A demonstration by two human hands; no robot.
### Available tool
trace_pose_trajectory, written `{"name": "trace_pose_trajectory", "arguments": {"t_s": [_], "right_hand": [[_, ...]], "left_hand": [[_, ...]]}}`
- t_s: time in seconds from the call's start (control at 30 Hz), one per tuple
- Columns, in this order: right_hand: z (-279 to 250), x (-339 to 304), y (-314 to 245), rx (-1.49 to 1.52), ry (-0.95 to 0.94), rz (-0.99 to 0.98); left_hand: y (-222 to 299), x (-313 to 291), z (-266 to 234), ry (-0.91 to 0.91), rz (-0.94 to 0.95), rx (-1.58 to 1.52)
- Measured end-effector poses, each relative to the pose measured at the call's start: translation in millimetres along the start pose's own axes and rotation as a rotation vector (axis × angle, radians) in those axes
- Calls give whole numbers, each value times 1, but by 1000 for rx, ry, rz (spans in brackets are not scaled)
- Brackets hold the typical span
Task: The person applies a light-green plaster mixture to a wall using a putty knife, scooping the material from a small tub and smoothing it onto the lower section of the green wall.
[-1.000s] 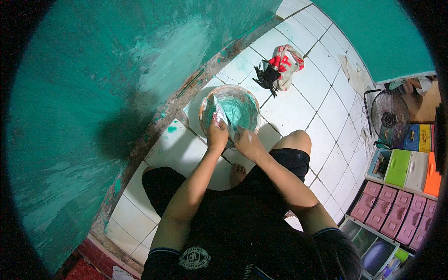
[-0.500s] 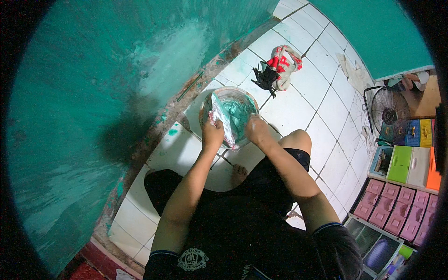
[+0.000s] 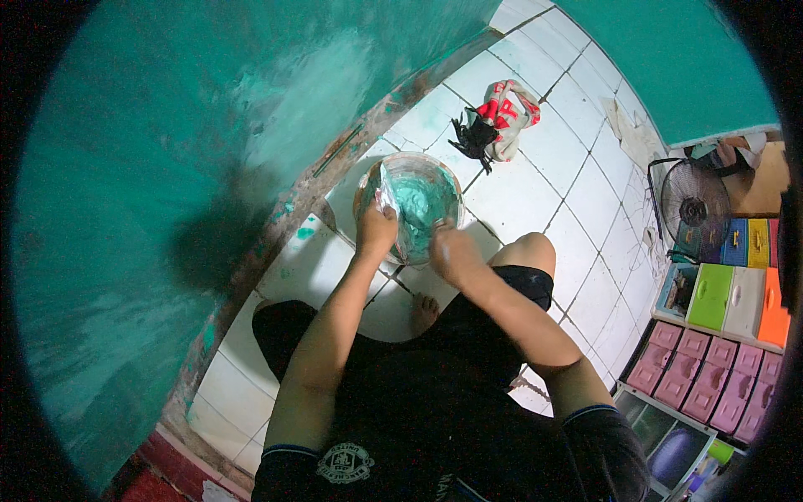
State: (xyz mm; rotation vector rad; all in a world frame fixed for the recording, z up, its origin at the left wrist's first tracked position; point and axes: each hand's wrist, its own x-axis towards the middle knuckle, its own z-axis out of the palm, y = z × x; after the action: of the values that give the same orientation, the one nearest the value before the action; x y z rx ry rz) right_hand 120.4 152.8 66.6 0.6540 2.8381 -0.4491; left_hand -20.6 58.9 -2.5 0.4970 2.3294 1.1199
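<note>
A round bucket (image 3: 411, 156) stands on the tiled floor in front of me, with thick turquoise paste (image 3: 422, 201) inside. My left hand (image 3: 376, 231) is closed around a thin, flat, whitish-silver piece (image 3: 386, 189), held upright over the bucket's left side; its exact kind is unclear. At the near right rim, my right hand (image 3: 456, 255) is curled in a fist, its fingertips toward the paste. Whatever it grips is hidden by the hand.
A turquoise wall (image 3: 125, 251) rises at the left above a rough, paint-spotted edge. Beyond the bucket lie a black glove-like cloth (image 3: 475, 138) and a red-and-white bag (image 3: 510, 117). A fan (image 3: 693, 197) and pink drawers (image 3: 703, 376) stand at the right.
My right hand has moved a little down and left along the bucket rim. The flat piece in my left hand has turned more edge-on, showing more paste.
</note>
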Motion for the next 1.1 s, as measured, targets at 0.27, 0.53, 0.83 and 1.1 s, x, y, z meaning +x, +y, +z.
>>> {"name": "trace_pose_trajectory", "arguments": {"t_s": [0.27, 0.53, 0.83, 1.1], "right_hand": [[44, 73, 72, -115, -136, 109], [84, 86, 30, -264, -183, -61], [38, 88, 20, -59, -319, 106], [45, 93, 34, -89, -264, 58]], "left_hand": [[-15, -4, -48, 54, -22, -145], [-50, -12, -62, 133, -74, -407], [-46, -28, -98, 103, -225, -532], [-31, -43, -118, 145, -232, -585]]}}
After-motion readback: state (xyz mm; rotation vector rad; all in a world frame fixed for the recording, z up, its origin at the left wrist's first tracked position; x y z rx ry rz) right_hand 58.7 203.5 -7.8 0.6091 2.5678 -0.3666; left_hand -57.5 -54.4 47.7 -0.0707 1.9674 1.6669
